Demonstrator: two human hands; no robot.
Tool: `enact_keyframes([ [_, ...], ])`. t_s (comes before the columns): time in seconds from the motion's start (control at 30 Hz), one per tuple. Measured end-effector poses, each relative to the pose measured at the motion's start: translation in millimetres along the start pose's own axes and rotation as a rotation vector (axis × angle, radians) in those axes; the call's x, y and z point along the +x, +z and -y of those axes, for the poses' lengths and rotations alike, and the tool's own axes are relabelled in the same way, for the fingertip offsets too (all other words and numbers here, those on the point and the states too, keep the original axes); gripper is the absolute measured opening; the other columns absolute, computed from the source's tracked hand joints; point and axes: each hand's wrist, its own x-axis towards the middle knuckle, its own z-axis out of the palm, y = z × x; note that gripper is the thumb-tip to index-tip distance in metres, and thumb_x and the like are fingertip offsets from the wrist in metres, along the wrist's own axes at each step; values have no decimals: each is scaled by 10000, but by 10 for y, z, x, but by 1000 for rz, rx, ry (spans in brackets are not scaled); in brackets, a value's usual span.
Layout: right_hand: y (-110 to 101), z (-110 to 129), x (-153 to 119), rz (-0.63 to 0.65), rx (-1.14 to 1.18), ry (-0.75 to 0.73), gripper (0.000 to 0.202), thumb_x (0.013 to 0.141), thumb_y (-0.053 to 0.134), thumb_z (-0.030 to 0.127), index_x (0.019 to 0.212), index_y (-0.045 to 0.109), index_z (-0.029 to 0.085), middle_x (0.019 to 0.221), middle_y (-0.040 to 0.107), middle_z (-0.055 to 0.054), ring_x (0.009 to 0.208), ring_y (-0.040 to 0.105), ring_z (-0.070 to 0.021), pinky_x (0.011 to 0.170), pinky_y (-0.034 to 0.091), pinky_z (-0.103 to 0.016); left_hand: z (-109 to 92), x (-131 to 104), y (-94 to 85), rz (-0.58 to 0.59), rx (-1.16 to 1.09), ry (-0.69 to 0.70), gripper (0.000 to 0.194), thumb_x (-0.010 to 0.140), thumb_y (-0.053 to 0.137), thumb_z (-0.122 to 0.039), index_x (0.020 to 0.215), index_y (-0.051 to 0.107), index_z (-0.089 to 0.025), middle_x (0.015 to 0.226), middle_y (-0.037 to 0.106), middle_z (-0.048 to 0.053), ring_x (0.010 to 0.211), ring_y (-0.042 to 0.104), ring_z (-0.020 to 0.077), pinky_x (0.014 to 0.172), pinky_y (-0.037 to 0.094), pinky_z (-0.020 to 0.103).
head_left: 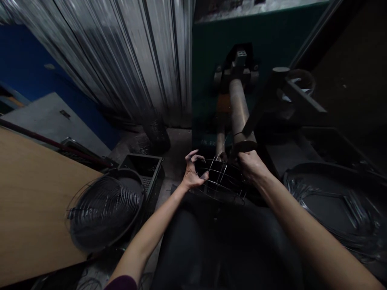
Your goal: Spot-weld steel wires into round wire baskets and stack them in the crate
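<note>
A round wire frame (215,182), with thin rings joined by short cross wires, is in front of my body, below the machine's thick metal cylinder (238,102). My left hand (193,173) grips the frame's left side, with curved fingers at an upper ring and the thumb lower down. My right hand (252,166) is closed in a fist just under the cylinder's near end, at the frame's right side. Whatever its fingers hold is hidden in shadow. Below the cylinder, a thinner metal rod (221,141) reaches down to the frame's far edge.
The green machine (208,80) stands ahead. On the left, a round black tub (90,237) bears stacked wire rings (113,197) beside a black crate (157,171) and a wooden board (36,201). Another tub (320,167) on the right holds loose wire pieces (353,209).
</note>
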Motion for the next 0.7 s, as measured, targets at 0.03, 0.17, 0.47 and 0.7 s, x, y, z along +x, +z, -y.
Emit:
enact_keyframes([
  [0.03,-8,-30,27,2,3,-8,378,585,750,440,670,473,196,492,463,50,398,403,-73,350,299,-190,1,10,-1,-1,-6,6,688,622,631,-202,1198,255,-204,1053,452,57,874,540,163,875,454,384],
  [0.17,-34,-126,109,0,36,1,377,581,774,428,677,499,189,518,470,45,426,441,-85,358,310,-197,4,41,-7,14,-25,54,706,623,614,-164,1220,238,-197,972,475,35,851,544,168,841,460,378],
  [0.47,10,-37,119,-21,67,59,243,627,718,259,671,490,187,490,467,57,381,380,-56,344,282,-169,82,59,-35,59,27,40,713,631,594,-165,1238,224,-216,1024,478,53,887,546,177,856,451,379],
  [0.7,-173,376,54,-169,-33,174,156,759,619,208,705,478,170,468,405,70,346,300,-35,335,213,-153,23,-134,-52,167,86,337,761,667,592,-241,1317,197,-216,1047,491,87,903,550,207,789,465,386],
])
